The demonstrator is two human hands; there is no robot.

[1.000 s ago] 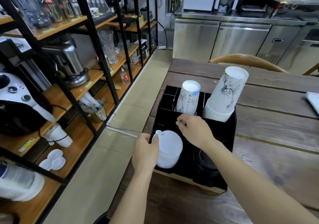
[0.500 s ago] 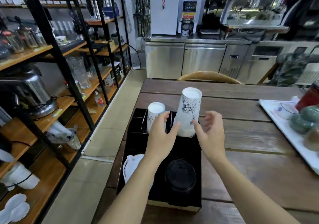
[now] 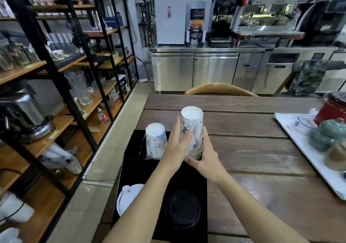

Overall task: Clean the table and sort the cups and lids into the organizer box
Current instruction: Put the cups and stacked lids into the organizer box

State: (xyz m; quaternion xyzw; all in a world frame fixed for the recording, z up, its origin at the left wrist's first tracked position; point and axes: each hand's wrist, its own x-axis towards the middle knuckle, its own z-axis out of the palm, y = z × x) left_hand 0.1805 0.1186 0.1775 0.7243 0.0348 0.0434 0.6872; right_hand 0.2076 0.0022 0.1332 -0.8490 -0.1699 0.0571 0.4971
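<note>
A black organizer box (image 3: pixel 131 169) sits at the left edge of the wooden table (image 3: pixel 252 149). In its far right compartment stands a tall upside-down stack of printed paper cups (image 3: pixel 192 125). My left hand (image 3: pixel 177 147) presses flat against the stack's left side and my right hand (image 3: pixel 204 158) cups its lower right side. A shorter upside-down cup stack (image 3: pixel 155 140) stands in the far left compartment. White lids (image 3: pixel 129 198) fill the near left compartment, black lids (image 3: pixel 182 209) the near right one.
A white tray (image 3: pixel 292 128) with green lidded jars (image 3: pixel 327 134) and a red pot (image 3: pixel 335 106) lies at the table's right. A wooden chair back (image 3: pixel 221 90) stands beyond the far edge. Black-framed shelves (image 3: pixel 61 93) with glassware line the left aisle.
The view has lifted from the box toward the counter. My hands left the white lids and the box's middle, rose, and closed in on both sides of the tall cup stack.
</note>
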